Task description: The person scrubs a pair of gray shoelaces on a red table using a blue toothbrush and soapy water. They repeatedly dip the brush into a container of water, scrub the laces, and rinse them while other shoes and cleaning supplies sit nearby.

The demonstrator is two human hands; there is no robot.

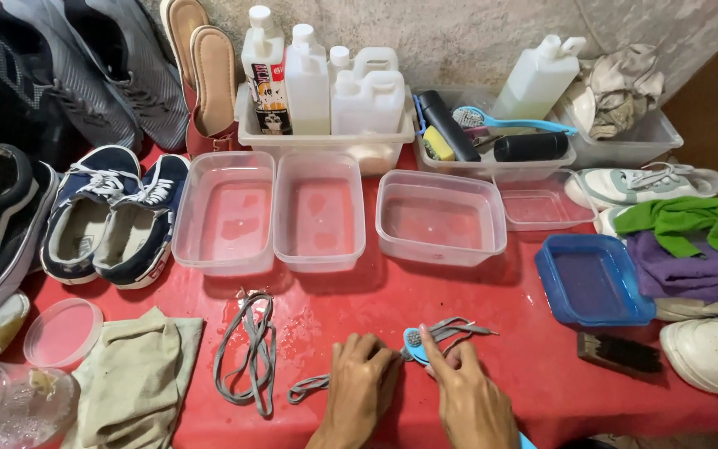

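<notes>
Your left hand (361, 387) pins a grey lace (450, 330) to the red table (533, 366); your right hand (465, 397) grips a blue brush (415, 341) on it, below the middle tub (440, 218).

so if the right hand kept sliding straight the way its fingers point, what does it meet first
The right hand points up and slightly left. Past the blue brush head and grey shoelace it already touches, bare red table follows, then probably the clear tub, though depth is hard to judge.
</notes>
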